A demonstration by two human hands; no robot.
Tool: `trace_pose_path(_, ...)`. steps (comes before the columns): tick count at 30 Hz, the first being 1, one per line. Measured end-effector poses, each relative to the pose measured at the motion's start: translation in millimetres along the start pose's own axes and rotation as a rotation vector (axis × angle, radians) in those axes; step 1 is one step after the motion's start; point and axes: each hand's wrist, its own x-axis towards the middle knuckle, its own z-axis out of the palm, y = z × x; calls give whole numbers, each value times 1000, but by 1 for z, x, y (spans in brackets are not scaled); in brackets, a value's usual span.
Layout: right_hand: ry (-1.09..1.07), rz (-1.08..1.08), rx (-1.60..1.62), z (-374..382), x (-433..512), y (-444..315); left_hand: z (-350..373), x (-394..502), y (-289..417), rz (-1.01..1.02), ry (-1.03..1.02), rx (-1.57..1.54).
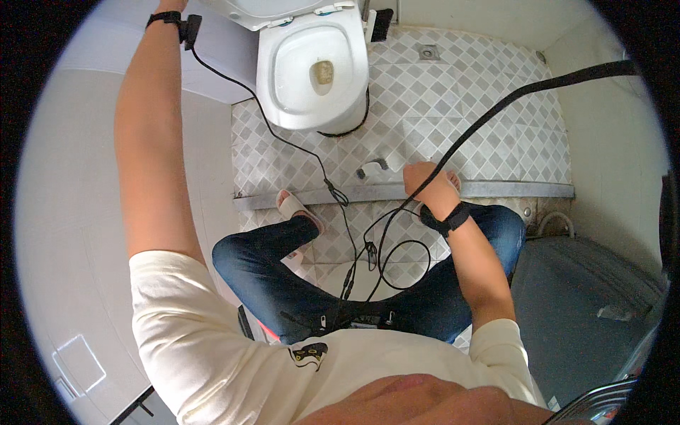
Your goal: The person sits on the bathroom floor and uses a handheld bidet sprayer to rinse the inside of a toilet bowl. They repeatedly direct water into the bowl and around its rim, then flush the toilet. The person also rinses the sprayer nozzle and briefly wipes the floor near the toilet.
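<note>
My left hand (172, 5) shows only at its base, cut off by the top edge beside the toilet's raised lid; its fingers are hidden. My right hand (425, 180) is low over the tiled floor, by my right foot, its fingers curled and hard to make out. Just left of it is a small blurred white object with dark bristle-like ends (373, 167), perhaps a brush; whether the hand touches it cannot be told. The white toilet (319, 69) stands ahead, seat down, with brownish matter in the bowl. Both wrists wear black straps with cables.
A metal-grey floor strip (510, 189) crosses before my feet. Black cables (406, 241) hang between my knees, and a thick black cable (504, 103) arcs across the right. A black-bristled brush (381, 25) stands beside the toilet, near a floor drain (428, 52). Walls rise on both sides.
</note>
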Motion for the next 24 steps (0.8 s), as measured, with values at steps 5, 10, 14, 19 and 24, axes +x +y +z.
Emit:
trace_pose_path(5,151,-13,33,24,-12,3,-7,6,22,-2,-17,-187)
trace_pose_path(10,57,27,29,35,-10,0,-10,63,2,-149,-2,-31)
trace_pose_path(14,113,47,96,35,-12,-4,-13,66,2,-140,-144,-37)
trace_pose_path(19,144,27,39,27,-8,-6,6,11,-13,-55,-176,-232)
trace_pose_path(24,32,73,50,10,12,1,25,-48,-51,42,-116,-229)
